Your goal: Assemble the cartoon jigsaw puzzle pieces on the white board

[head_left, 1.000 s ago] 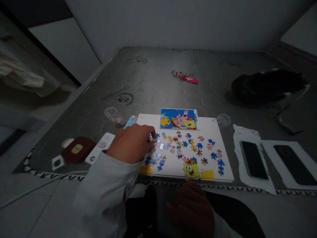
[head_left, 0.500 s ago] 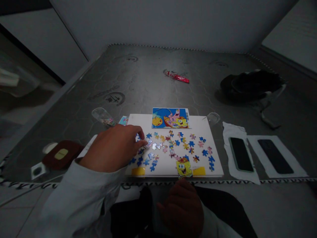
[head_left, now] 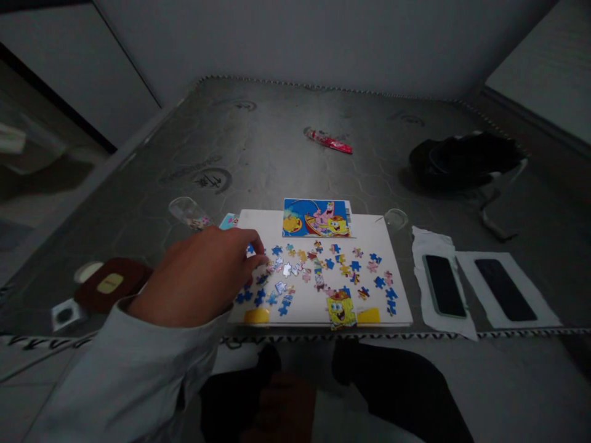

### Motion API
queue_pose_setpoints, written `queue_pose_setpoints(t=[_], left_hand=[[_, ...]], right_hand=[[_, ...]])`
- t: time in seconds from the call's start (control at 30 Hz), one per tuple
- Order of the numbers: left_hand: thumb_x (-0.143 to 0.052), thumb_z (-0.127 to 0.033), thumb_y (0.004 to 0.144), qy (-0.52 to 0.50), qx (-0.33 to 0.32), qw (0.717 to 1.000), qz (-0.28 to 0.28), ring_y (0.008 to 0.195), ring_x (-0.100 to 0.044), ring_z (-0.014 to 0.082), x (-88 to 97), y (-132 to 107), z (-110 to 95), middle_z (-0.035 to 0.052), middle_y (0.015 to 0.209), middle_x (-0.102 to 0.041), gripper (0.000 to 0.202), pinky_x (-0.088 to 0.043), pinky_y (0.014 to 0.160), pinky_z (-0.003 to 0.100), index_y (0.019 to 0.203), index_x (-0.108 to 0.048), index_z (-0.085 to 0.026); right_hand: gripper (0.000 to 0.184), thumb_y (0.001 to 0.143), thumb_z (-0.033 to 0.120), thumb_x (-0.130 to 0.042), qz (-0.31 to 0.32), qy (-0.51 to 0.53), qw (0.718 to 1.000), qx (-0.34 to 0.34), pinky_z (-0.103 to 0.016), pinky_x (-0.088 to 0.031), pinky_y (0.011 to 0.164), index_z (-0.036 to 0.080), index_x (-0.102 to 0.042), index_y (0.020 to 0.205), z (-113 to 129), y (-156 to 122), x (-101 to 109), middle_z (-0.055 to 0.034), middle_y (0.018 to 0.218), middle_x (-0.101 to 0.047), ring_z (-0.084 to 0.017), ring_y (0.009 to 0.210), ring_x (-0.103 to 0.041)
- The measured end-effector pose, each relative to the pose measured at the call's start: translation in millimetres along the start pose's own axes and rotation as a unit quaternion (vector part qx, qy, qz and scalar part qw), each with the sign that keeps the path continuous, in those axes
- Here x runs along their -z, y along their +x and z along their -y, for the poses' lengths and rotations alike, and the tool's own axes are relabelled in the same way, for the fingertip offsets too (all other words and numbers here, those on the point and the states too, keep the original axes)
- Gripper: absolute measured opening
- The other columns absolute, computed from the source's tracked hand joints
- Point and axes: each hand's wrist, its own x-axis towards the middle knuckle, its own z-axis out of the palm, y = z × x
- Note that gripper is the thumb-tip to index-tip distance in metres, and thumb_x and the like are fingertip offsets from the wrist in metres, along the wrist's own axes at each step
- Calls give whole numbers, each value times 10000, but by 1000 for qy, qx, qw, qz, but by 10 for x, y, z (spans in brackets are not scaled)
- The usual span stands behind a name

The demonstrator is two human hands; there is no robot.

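My left hand (head_left: 203, 274) reaches over the left side of a white board (head_left: 383, 231), thumb and forefinger closed in a pinch close above the jigsaw pieces. What sits between the fingertips, if anything, is too small to make out. Loose jigsaw pieces (head_left: 287, 269), mostly blue, pink and yellow, lie spread over the board. A joined yellow cartoon face section (head_left: 340, 307) rests at its front edge. Behind the pieces lies a picture card (head_left: 316, 218). Below the table edge, my right hand (head_left: 281, 409) is low by my lap, dark and blurred, its fingers unclear.
Two phones (head_left: 446, 286) lie on white paper at the right. A black bag (head_left: 466, 161) stands behind them. A red wrapper (head_left: 329, 141) lies farther back. Clear plastic cups (head_left: 187, 211) flank the board. At the left are a brown case (head_left: 113, 284) and a small white box (head_left: 67, 314).
My left hand has shifted slightly left, its thumb and forefinger drawing closer together. My right hand has dropped down and left from the board's front edge. The view has moved a little.
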Motion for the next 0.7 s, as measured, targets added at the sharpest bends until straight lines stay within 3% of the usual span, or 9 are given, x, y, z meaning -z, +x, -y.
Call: queue_pose_setpoints(t=[0.1,0.3,0.47,0.7], left_hand=[[-537,-440,906,17,-5,1000,-14,776,-685,294,33,-74,-14,68,920,-758,248,-462,640,375,1046,-715,-339],[-500,-467,924,29,-1,999,-14,781,-691,296,77,-152,-87,31,905,-755,247,-453,612,371,1062,-694,-399],[-453,-493,932,53,-6,999,2,751,-702,320,13,-209,-149,60,899,-755,313,-458,595,397,1113,-680,-377],[-436,-493,938,62,-25,997,32,756,-708,327,8,-222,-225,68,897,-752,331,-469,589,394,1114,-680,-353]], right_hand=[[339,755,418,-745,88,-21,995,-51,-304,-394,564,247,-506,587,-70,11,-114,53,427,-507,-148,512,-534],[193,790,374,-665,196,-27,976,-90,-354,-448,619,238,-592,674,-316,15,-25,-4,558,-648,-197,568,-615],[176,826,362,-608,224,-26,968,-106,-383,-463,641,230,-616,709,-355,69,75,-31,643,-695,-221,607,-648],[158,807,331,-631,212,-19,971,-108,-370,-459,635,231,-594,690,-326,68,109,-12,631,-677,-211,617,-646]])
